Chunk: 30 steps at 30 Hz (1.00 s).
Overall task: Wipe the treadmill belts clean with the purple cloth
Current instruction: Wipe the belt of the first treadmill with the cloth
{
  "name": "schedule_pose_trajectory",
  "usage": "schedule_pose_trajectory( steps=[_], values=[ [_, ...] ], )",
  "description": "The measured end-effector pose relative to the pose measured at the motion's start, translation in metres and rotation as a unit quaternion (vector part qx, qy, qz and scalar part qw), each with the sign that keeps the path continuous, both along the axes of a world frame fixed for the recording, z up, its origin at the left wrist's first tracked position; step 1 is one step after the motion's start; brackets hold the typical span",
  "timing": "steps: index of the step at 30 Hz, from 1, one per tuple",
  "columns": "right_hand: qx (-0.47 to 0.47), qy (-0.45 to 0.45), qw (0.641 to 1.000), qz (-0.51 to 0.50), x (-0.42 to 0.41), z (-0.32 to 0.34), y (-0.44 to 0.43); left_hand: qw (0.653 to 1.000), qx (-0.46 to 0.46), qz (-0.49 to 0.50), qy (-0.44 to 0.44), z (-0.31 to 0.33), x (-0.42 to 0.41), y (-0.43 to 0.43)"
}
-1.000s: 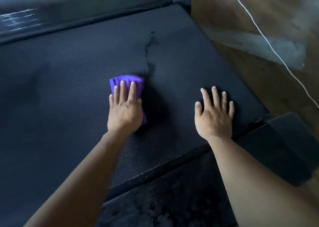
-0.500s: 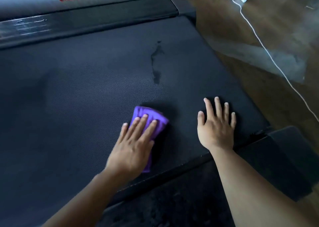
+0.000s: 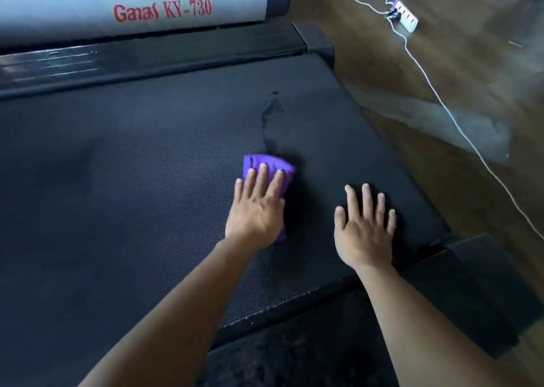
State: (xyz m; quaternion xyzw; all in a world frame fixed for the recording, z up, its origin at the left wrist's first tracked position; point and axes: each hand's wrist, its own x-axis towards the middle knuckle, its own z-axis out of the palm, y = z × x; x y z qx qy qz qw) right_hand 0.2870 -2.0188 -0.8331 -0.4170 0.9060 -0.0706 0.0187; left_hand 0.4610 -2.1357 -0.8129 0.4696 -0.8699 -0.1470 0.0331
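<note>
purple cloth: soft, light, bunches | left hand flat-fingered, pressing it onto belt | right hand splayed flat beside cloth, holding nothing

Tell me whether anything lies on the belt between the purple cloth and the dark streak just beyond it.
Nothing visible does. The left hand presses the purple cloth on the belt; only bare belt lies between it and the dark streak. The right hand rests flat off to the right.
</note>
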Motion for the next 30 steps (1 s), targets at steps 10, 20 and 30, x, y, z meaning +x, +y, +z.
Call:
schedule_pose_trajectory(
  steps=[10, 20, 30],
  values=[
    [0.005, -0.019, 1.0, 0.011, 0.012, 0.011, 0.0, 0.999, 0.013, 0.034, 0.007, -0.012, 0.146, 0.054],
    [-0.066, -0.071, 0.983, 0.154, 0.115, 0.028, -0.065, 0.967, 0.002, 0.256, 0.017, -0.006, 0.241, -0.038],
    [-0.039, -0.061, 0.959, 0.273, 0.185, 0.027, -0.16, 0.946, -0.01, 0.324, 0.015, -0.008, 0.241, -0.101]
  ],
)
